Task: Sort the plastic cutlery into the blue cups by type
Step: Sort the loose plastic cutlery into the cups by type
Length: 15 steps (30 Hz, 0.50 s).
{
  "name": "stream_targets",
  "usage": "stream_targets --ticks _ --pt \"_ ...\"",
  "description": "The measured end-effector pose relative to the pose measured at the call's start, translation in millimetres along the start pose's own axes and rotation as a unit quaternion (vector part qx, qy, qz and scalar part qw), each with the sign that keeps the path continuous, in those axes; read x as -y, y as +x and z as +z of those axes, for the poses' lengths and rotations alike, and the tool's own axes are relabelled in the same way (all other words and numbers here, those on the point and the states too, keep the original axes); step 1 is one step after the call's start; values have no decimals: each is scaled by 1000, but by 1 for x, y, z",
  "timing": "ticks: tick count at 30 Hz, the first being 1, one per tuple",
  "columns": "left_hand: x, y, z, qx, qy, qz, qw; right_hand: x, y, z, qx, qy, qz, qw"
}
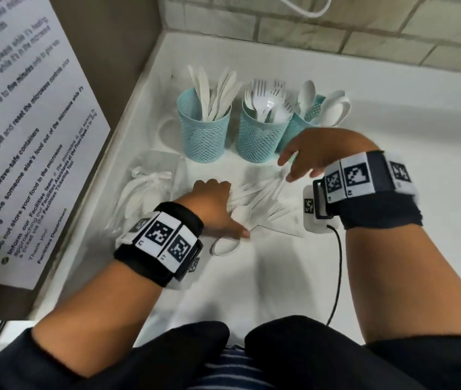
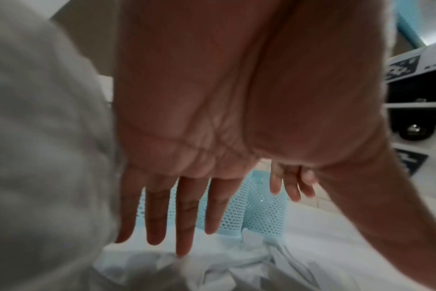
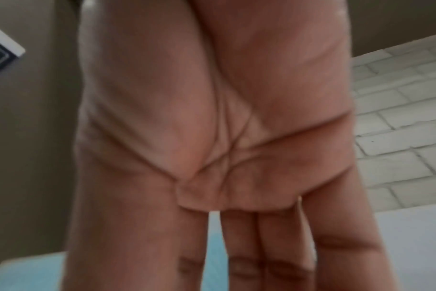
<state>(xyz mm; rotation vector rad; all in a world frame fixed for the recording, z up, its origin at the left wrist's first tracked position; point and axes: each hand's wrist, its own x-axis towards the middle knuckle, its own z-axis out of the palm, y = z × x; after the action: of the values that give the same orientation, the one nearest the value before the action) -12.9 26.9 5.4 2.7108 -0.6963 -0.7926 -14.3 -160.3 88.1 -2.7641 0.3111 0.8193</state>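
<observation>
Both hands point(image 1: 254, 190) flat-fingered, palms down over the loose cutlery point(image 1: 263, 201).

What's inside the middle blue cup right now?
White plastic forks stand in the middle blue cup, tines up. Their handles and the cup's bottom are hidden behind the mesh wall, so anything lower down cannot be seen.

A printed notice point(image 1: 21, 142) hangs beside the white counter point(image 1: 392, 114), with tiled wall point(image 1: 364, 26) and perhaps a cable point(image 1: 302, 8) behind.
</observation>
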Motion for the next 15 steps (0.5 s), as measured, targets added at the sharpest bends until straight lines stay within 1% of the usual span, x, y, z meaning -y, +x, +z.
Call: stream_targets --ticks 3,6,8,11,15 --pt "-4 0 7 4 50 -6 999 -16 10 23 1 -6 40 999" --pt "-7 5 6 1 20 -33 999 -22 18 43 -31 -7 56 998" --pt "-7 8 4 -15 6 -55 998 -23 21 53 -41 -19 63 997" --pt "0 12 3 -21 42 -51 998 -22 27 61 -40 -3 60 997" --pt "5 16 6 -25 59 -26 998 -19 34 66 -41 55 27 997"
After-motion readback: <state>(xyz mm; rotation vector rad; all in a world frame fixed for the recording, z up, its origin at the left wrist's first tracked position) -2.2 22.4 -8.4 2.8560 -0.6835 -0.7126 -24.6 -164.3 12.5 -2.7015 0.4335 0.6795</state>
